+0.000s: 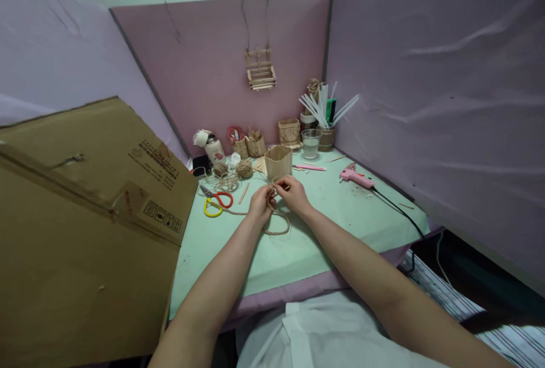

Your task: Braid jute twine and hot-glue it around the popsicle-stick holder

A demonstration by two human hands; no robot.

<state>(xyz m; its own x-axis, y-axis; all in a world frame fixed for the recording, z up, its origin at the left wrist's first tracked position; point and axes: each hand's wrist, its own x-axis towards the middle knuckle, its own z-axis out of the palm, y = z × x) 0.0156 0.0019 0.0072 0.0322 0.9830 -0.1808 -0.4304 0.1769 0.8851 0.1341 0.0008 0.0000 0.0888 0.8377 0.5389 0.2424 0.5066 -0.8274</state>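
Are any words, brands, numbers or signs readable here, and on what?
No word or number is readable.
Cardboard box: dark lines of print, too blurred to read.
Same box: a row of four framed symbols, too small to make out.
Its tape: faint reddish marks, illegible.

Mauve partitions (438,90), mint-green tabletop (330,193).

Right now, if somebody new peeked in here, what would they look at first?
Probably the left hand and right hand, together near the middle of the green tabletop, holding brown cord. Next, the big cardboard piece filling the left side, then the pink glue gun lying at the tabletop's right.
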